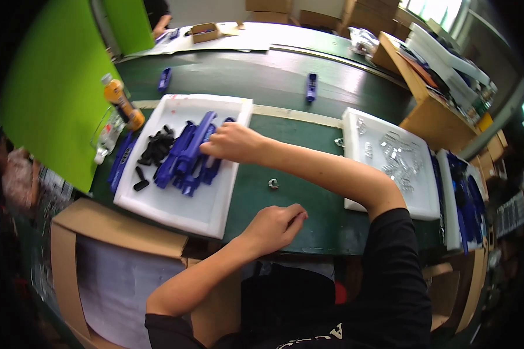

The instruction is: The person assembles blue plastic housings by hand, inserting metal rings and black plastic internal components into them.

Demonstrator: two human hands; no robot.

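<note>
My right hand (233, 142) reaches across to the left over a white foam tray (174, 212). Its fingers are closed at the edge of a long blue plastic housing (199, 135), which lies tilted on a heap of similar blue housings (183, 166). The fingertips are partly hidden. Near the front edge of the table, my left hand (272, 228) is closed, thumb and fingers together; whatever may be between them cannot be made out. A small clear and metallic piece (273, 184) lies on the green table just beyond it. Black plastic parts (156, 145) fill the tray's left side.
A second foam tray (355, 192) on the right holds several clear plastic pieces (399, 157). Two blue housings (312, 87) lie apart at the back. An orange drink bottle (122, 102) stands behind the left tray. A cardboard box (122, 232) is at the lower left.
</note>
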